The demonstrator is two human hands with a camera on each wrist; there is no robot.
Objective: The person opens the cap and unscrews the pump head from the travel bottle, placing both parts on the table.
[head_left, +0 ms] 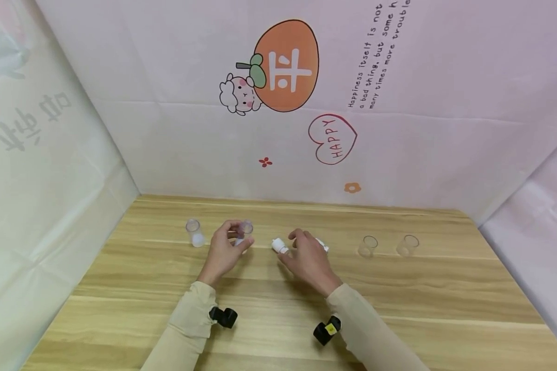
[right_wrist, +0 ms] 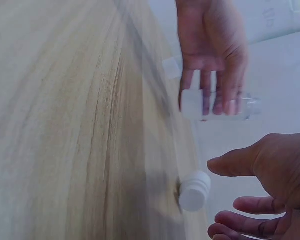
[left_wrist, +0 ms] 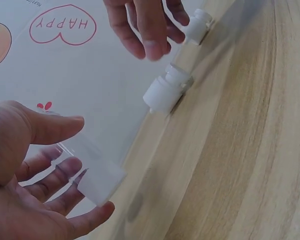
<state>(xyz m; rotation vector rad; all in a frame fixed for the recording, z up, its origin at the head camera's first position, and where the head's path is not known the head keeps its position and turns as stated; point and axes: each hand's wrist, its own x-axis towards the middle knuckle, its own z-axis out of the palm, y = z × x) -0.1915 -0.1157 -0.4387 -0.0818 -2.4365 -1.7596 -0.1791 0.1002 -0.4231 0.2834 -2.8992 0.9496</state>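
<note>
My left hand grips a clear container with white in its lower part, thumb on one side and fingers round the other. My right hand hovers with thumb and fingers parted beside a small white bottle-shaped piece; a gap shows between that hand and the piece in the right wrist view. A second white piece, partly hidden by the right hand in the head view, stands farther along in the left wrist view.
Another clear container with a white bottom is left of my left hand. Two clear cups stand to the right on the wooden table. A printed cloth hangs behind the table's back edge.
</note>
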